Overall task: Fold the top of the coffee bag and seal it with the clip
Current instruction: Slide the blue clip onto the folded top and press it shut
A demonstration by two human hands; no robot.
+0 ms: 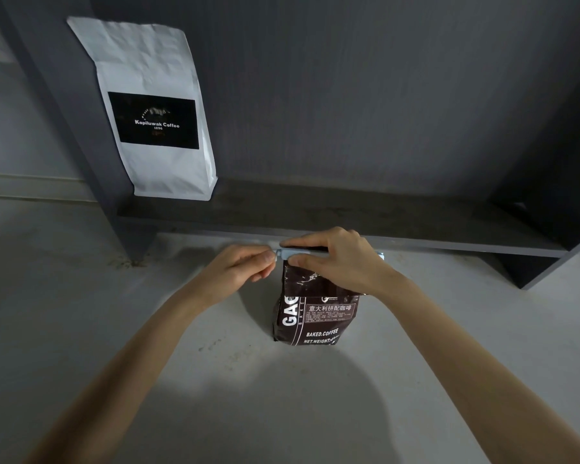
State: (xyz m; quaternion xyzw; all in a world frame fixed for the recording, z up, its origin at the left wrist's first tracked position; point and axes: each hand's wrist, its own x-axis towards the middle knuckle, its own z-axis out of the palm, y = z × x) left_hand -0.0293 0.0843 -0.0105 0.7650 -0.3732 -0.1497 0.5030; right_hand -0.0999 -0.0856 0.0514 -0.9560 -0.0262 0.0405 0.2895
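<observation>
A dark brown coffee bag point(310, 313) with white print stands upright on the pale grey surface. A long light blue-grey clip point(302, 253) lies across the bag's top. My right hand point(339, 259) is closed over the clip from above, thumb in front and fingers behind, hiding most of it; the clip's right end point(380, 255) pokes out past the hand. My left hand point(245, 269) pinches the clip's left end with its fingertips. The fold in the bag's top is hidden under the clip and hand.
A white coffee bag point(154, 108) with a black label leans against the dark back panel on a low dark grey shelf point(349, 212). The shelf's upright posts stand at the left point(81, 135) and right point(549, 229). The pale floor surface point(114, 313) spreads around the brown bag.
</observation>
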